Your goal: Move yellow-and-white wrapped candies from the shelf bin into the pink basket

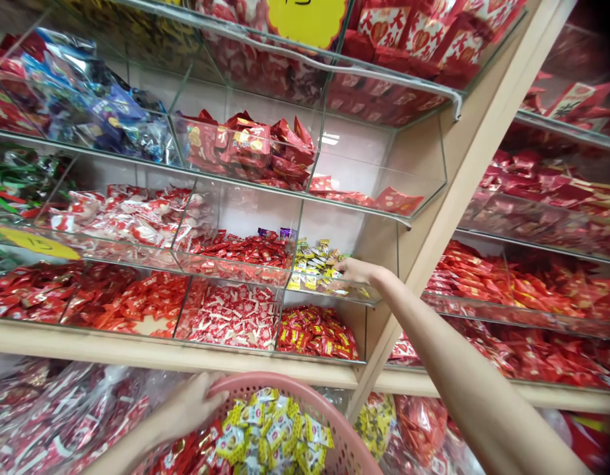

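My right hand [357,270] reaches into a glass shelf compartment, its fingers curled down at the small yellow-wrapped candies [315,257]. The fingertips are partly hidden, so what they grip does not show. Lower down, my left hand [199,399] is bent over the left rim of a pink perforated plastic basket [342,429] and grips it, a little blurred. Inside the basket lies a heap of larger yellow-and-white wrapped candies [275,429], with red-wrapped candies [191,452] to its left.
Glass dividers split the shelves into compartments of red candy packets [250,148], blue packets [107,105] and small red candies [317,333]. A wooden upright [476,145] stands right of my right hand. A glass lip fronts each compartment. Bagged sweets [62,415] lie below.
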The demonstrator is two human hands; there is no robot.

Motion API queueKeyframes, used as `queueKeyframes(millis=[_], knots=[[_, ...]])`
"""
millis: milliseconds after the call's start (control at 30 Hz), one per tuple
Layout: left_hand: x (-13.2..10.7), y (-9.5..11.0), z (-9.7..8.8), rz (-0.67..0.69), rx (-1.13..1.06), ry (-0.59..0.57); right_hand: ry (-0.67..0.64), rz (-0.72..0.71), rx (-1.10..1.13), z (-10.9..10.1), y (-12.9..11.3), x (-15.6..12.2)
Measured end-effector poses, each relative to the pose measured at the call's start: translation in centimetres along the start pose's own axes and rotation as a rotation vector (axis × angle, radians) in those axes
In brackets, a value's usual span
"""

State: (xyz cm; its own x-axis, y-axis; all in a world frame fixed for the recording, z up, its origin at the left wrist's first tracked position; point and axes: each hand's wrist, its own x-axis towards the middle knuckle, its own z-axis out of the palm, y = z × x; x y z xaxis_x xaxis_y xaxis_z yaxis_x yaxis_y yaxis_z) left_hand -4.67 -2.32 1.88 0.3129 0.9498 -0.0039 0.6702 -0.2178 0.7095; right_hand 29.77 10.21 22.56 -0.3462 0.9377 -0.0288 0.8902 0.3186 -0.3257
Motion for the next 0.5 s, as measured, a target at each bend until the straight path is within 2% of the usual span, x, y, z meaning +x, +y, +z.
queueKeyframes(millis=[233, 367, 500], knots=[[-0.2, 0.4, -0.1, -0.024, 0.032, -0.026, 0.004, -0.021, 0.106, 0.0, -0.5, -1.1], [-0.3, 0.5, -0.1, -0.023, 0.076, -0.035, -0.058, 0.014, 0.073, 0.1, -0.4, -0.9], [-0.3, 0.7, -0.1, -0.046, 0.075, -0.044, -0.043, 0.026, -0.009, 0.0, -1.1, -1.2]])
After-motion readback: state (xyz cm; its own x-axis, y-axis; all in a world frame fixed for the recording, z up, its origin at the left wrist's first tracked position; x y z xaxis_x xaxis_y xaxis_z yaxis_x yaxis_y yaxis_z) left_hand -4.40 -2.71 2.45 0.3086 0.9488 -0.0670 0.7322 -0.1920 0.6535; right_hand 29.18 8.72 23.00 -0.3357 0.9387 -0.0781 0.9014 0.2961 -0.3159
